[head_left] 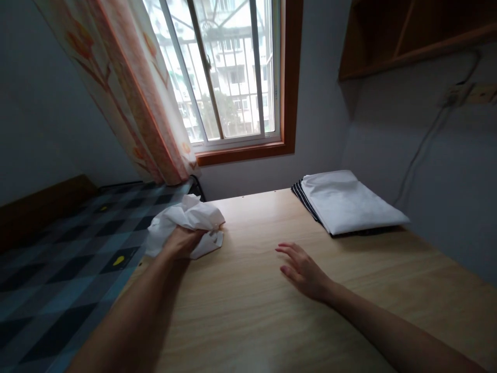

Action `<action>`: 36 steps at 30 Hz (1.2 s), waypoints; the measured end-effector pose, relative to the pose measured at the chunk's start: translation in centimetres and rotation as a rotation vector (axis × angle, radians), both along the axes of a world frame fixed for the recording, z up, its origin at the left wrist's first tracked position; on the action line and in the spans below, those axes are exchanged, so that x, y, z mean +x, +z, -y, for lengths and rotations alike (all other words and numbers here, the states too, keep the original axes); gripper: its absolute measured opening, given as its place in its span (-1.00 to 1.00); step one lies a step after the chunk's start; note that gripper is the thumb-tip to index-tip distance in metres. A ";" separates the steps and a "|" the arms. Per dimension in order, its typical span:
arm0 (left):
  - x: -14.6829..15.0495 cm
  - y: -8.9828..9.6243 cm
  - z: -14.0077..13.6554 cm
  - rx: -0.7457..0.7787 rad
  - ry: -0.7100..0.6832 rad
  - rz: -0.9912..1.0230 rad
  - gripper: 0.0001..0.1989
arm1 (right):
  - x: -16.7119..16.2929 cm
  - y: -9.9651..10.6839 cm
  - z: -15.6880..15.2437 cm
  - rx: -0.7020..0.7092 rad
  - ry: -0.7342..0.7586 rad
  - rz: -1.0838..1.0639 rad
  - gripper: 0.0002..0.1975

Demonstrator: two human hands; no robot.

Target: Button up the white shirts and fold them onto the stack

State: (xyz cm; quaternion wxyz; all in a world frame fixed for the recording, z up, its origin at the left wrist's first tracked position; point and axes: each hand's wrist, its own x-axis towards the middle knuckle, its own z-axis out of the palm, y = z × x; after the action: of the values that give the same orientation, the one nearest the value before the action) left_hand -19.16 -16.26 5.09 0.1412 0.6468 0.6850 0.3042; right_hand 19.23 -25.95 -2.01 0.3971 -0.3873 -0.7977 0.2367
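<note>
Reaching toward ten o'clock on the bench (240,316) with the left hand (183,241), thrust into a crumpled white cloth (196,210) over the far left corner. Impossible to tell, with fingers partly buried in the folds, whether clenched on the fabric or merely laid on it; perhaps placed there to stop loose material from sliding off the edge.

Well apart from it, near the middle of the clock face: relaxed and unclenched with the right hand (305,272), fingers a little spread, gripping nothing. Probably carried there as balance for the other arm's reach; unclear whether touching wood.

Laid between one and two o'clock in a folded stack (345,199), white over black-and-white stripes. Likely folded flat to lie steady unsupported, and set far right to give both arms room. Bordered at nine o'clock by a checked bed (73,259); lit from twelve by the window (235,83).
</note>
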 end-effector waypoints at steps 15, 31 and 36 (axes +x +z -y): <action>1.6 -0.9 -0.6 0.040 0.036 -0.422 -0.20 | 11.2 -0.2 -6.4 0.079 -0.929 0.516 -0.38; 8.7 -1.4 2.2 0.559 0.054 -0.182 -0.58 | 13.3 1.7 -8.5 -0.112 -1.025 0.551 -0.70; 14.8 -2.7 6.4 0.376 -0.231 0.309 -0.53 | 11.9 2.8 -6.5 0.152 -1.009 0.029 -0.75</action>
State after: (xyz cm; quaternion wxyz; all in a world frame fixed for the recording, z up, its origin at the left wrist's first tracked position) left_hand -4.39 -22.63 2.43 0.1551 0.6814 0.5086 0.5030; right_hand 31.10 -19.48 0.80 0.4779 -0.6975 -0.5317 -0.0484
